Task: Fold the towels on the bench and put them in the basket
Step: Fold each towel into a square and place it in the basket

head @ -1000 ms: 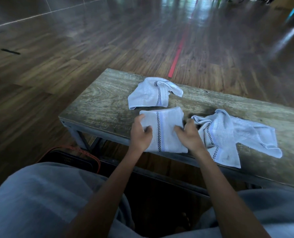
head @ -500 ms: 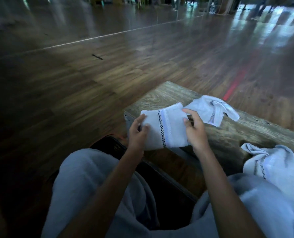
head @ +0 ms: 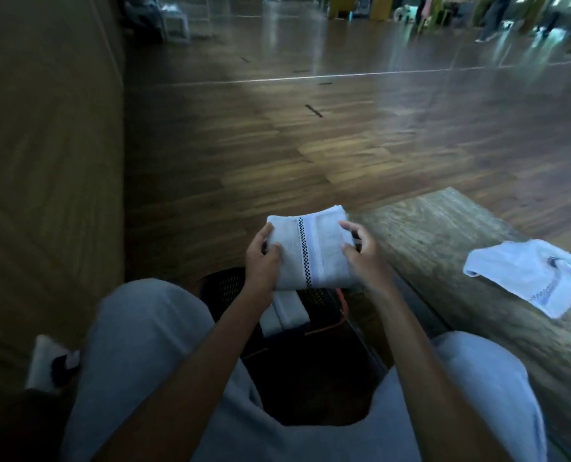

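**Folded towel held over the basket**

While both hands grip it from opposite edges, the folded white towel [head: 312,250] with its black checkered stripe hangs in the air above the dark mesh basket [head: 226,288]. The left hand [head: 261,261] pinches the left edge, thumb on top; the right hand [head: 364,253] clasps the right edge, fingers curled over it. Inside the basket lies another folded white towel [head: 287,311], directly beneath the held one. The basket, with an orange-trimmed rim, stands on the wooden floor [head: 310,155] between the person's grey-clad knees [head: 144,328]. To the right, an unfolded towel [head: 530,280] lies crumpled on the weathered wooden bench [head: 427,235].
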Tool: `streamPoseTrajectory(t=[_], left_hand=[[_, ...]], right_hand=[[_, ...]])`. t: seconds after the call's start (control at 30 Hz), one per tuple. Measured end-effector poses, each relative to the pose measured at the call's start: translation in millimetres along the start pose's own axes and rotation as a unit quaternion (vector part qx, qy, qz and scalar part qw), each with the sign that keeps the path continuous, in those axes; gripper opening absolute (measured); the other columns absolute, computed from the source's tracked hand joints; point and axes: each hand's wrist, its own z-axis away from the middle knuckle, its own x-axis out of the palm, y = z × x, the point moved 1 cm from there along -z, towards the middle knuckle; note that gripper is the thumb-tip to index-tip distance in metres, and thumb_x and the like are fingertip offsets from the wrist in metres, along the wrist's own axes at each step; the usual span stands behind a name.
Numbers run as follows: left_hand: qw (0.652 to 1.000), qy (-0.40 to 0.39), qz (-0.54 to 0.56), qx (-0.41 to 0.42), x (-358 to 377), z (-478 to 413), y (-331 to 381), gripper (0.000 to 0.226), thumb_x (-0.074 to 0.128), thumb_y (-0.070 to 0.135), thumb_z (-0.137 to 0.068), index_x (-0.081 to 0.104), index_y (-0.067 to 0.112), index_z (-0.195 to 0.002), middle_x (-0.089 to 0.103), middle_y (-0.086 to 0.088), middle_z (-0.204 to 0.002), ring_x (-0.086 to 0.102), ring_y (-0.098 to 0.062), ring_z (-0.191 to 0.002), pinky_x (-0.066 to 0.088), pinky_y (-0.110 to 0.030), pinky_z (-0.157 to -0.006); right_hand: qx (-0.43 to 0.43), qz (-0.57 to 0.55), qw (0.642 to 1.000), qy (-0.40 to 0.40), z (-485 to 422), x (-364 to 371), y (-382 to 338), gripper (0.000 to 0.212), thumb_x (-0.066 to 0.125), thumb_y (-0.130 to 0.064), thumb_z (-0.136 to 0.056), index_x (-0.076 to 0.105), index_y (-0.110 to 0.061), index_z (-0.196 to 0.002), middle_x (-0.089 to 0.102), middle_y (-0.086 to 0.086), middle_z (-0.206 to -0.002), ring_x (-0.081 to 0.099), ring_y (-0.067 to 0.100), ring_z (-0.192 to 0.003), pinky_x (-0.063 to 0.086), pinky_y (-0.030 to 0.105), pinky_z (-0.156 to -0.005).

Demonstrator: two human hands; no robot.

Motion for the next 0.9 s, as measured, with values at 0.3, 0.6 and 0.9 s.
streamPoseTrajectory(t=[0.3,0.6,0.9], left_hand=[[0.991,0.090,-0.023,-0.094,-42.6,-39.9,-78.1,0.046,0.041,0.001,-0.094,0.048,0.013,-0.138,0.047,-0.002,-0.141,0.044,-0.017,-0.128,0.035,-0.035,-0.110],[0.970,0.105,-0.059,-0.213,-37.2,-111.2,-199.6,0.054,0.040,-0.003,-0.089,0.047,0.017,-0.139,0.050,-0.003,-0.136,0.051,-0.015,-0.114,0.042,-0.024,-0.092],[0.947,0.116,-0.061,-0.294,-36.1,-149.9,-297.7,0.057,0.041,-0.005,-0.089,0.045,0.021,-0.139,0.051,-0.003,-0.135,0.054,-0.017,-0.113,0.046,-0.032,-0.099]], right_hand=[[0.162,-0.018,0.982,-0.095,-42.9,81.4,75.3,0.045,0.049,0.004,-0.082,0.061,-0.036,-0.096,0.060,0.009,-0.121,0.061,0.022,-0.099,0.051,0.037,-0.082],[0.243,0.042,0.959,-0.138,-100.3,136.1,195.6,0.046,0.044,0.007,-0.084,0.058,-0.027,-0.111,0.058,0.007,-0.124,0.062,0.025,-0.096,0.053,0.044,-0.083],[0.273,0.060,0.943,-0.183,-133.5,174.9,292.6,0.048,0.039,0.014,-0.084,0.057,-0.012,-0.120,0.051,0.007,-0.135,0.045,0.019,-0.129,0.043,0.019,-0.083]])
